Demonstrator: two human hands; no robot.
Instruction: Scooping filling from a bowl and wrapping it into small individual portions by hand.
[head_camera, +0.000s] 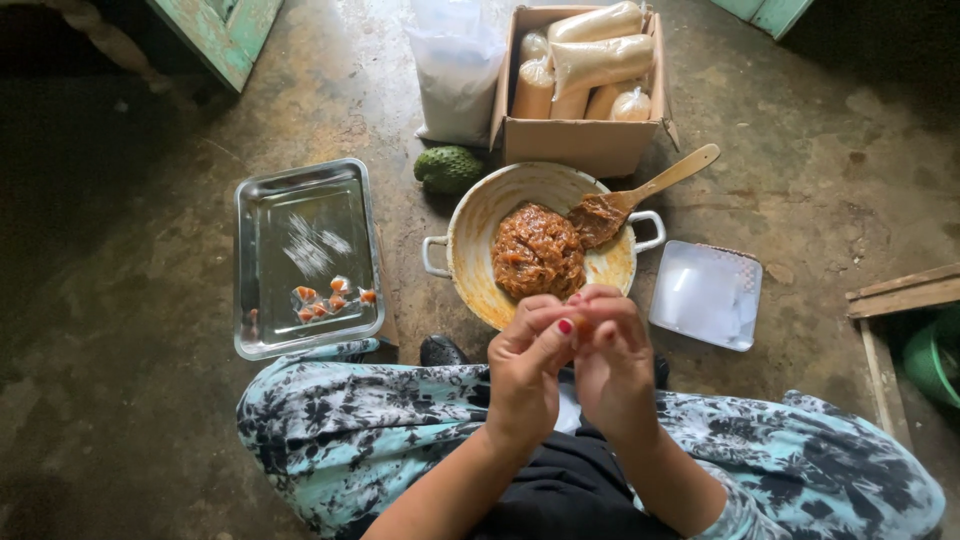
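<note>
Both hands meet close under the camera, above the person's patterned lap and just at the near rim of the two-handled bowl (470, 225). Left hand (525, 375) and right hand (612, 365) have their fingertips (578, 305) pressed together on something very small; a hint of orange-brown shows between them, mostly hidden, so what it is cannot be told for certain. It sits right at the touching tips, not in either palm.

Bowl as landmark:
- inside it, a mound of brown sticky paste (537, 250), with a wooden spoon (640, 195) resting on the far-right rim, its blade coated in the same paste.
- left of the bowl, a steel tray (300, 205) holding a few small wrapped orange pieces (325, 297) near its front edge.
- right of the bowl, a stack of clear square wrappers (706, 293) on the floor.
- beyond the bowl, touching its far rim, a cardboard box (580, 140) of filled plastic bags.
- beyond-left, a green bumpy fruit (448, 168) and a white sack (455, 75).
</note>
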